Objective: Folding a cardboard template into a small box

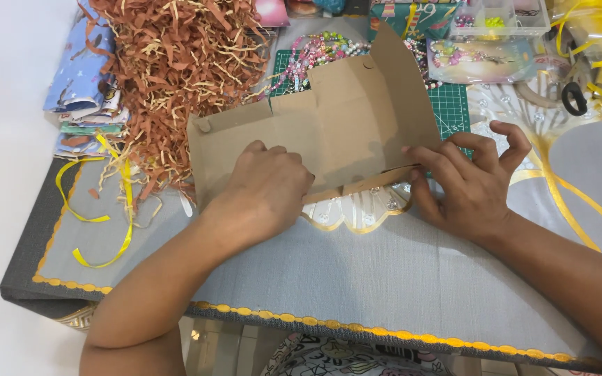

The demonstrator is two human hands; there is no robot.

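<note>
Both forearms are bare from elbow to wrist, with no sleeves reaching into view. The left hand (267, 186) wears no ring, watch, bracelet or glove that can be seen. The right hand (469, 182) is likewise bare, its fingers without rings and its wrist without any band. The fingernails look short and unpainted. At six o'clock, a patch of black-and-white patterned cloth (346, 356) shows, seemingly clothing on the person's lap.

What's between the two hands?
In the head view, the cardboard's folded flap spans from left hand to right hand.
</note>
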